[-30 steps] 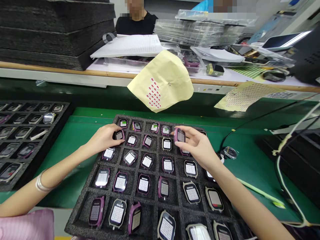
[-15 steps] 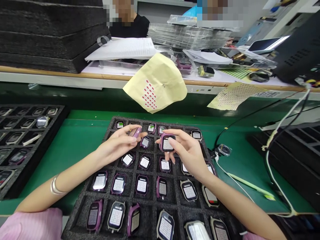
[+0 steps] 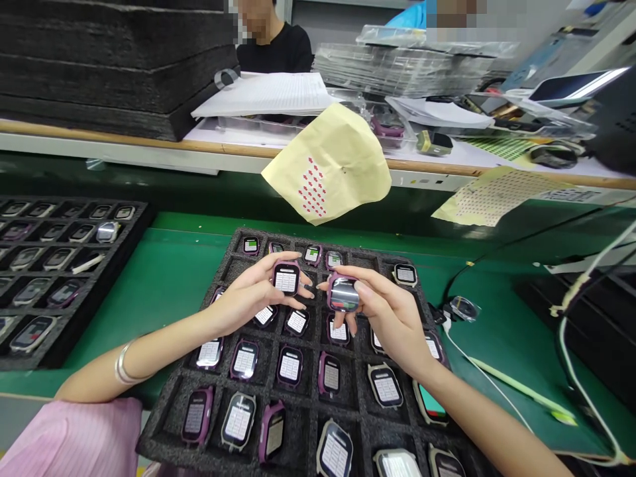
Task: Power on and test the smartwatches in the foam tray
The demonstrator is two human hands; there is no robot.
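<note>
My left hand (image 3: 256,288) is closed on a purple smartwatch body (image 3: 287,278), its lit white screen facing me. In my right hand (image 3: 387,301) is a second purple smartwatch (image 3: 343,294), gripped at its edges between thumb and fingers; its screen looks dark with a glare across it. Both hands hover over a black foam tray (image 3: 163,430) divided into square compartments. Several watch bodies with purple or pale frames lie in it, such as a purple one (image 3: 289,366) and a pale one (image 3: 385,385). Most of their screens are lit. No straps are on them.
Another foam tray of watches (image 3: 74,311) lies left on the green table (image 3: 173,265). A shelf behind carries stacked black foam (image 3: 99,66), papers (image 3: 268,93) and clear plastic trays (image 3: 397,69). Yellow sticker sheets hang from its edge. Cables (image 3: 566,344) run down the right. A person sits opposite.
The left-hand watch has turned from edge-on to screen toward me. The right-hand watch has tilted, and its screen has gone from white to dark with glare. The view has shifted slightly left.
</note>
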